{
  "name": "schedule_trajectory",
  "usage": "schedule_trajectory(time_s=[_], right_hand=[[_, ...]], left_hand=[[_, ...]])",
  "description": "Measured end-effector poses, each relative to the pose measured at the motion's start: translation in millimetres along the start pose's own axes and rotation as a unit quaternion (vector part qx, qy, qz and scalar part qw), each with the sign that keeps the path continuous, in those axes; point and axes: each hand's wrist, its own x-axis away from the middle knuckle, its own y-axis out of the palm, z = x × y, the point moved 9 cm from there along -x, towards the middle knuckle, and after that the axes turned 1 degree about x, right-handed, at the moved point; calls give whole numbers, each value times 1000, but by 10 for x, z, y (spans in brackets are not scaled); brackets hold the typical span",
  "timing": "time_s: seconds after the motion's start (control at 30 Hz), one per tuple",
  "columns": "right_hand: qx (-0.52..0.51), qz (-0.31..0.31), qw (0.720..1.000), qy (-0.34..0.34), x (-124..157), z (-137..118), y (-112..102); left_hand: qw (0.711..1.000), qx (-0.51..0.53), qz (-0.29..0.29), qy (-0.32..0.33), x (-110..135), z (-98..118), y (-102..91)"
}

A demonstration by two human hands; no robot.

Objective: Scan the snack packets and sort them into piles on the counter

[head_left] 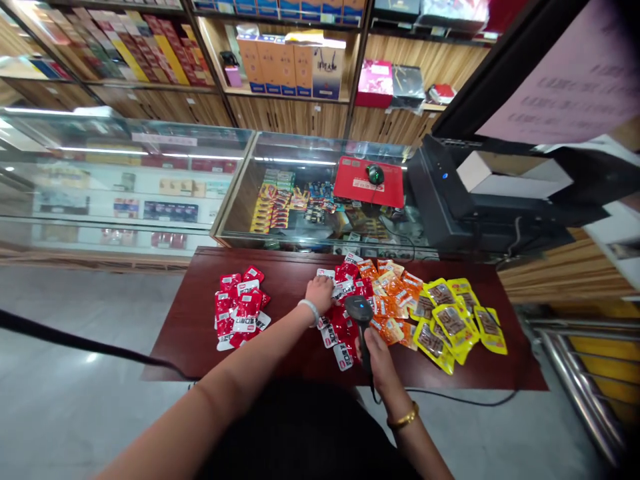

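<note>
My right hand (pixel 379 359) grips a black barcode scanner (pixel 360 312) by its handle, above the middle of the dark red table (pixel 295 363). My left hand (pixel 320 293) rests at the left side of a pile of red and white snack packets (pixel 345 327). Its fingertips reach the packets, but whether they pinch one is hidden. Right of that pile, orange packets (pixel 395 293) lie close against it, followed by yellow packets (pixel 453 325) with a brown filling showing. A separate group of red and white packets (pixel 243 310) lies at the table's left.
Behind the table stands a glass display case (pixel 300 235) with a red mouse pad (pixel 350 180) and black mouse (pixel 375 174) on it. A black checkout machine (pixel 450 200) stands at the right, and metal rails (pixel 575 380) lie below it. The scanner's cable (pixel 460 402) trails rightwards.
</note>
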Motion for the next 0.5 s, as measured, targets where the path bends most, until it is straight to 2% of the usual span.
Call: schedule_trajectory(time_s=[0.1, 0.27, 0.37, 0.5], right_hand=[[-3, -6, 1000, 0, 5, -8, 26], [11, -37, 999, 19, -31, 49, 184], [39, -78, 996, 20, -76, 43, 390], [74, -130, 988, 22, -130, 38, 715]], left_hand=[[997, 53, -8, -53, 82, -246, 24], [960, 208, 92, -163, 367, -895, -111], [939, 259, 126, -189, 517, -1190, -158], [918, 290, 167, -213, 738, -1450, -229]])
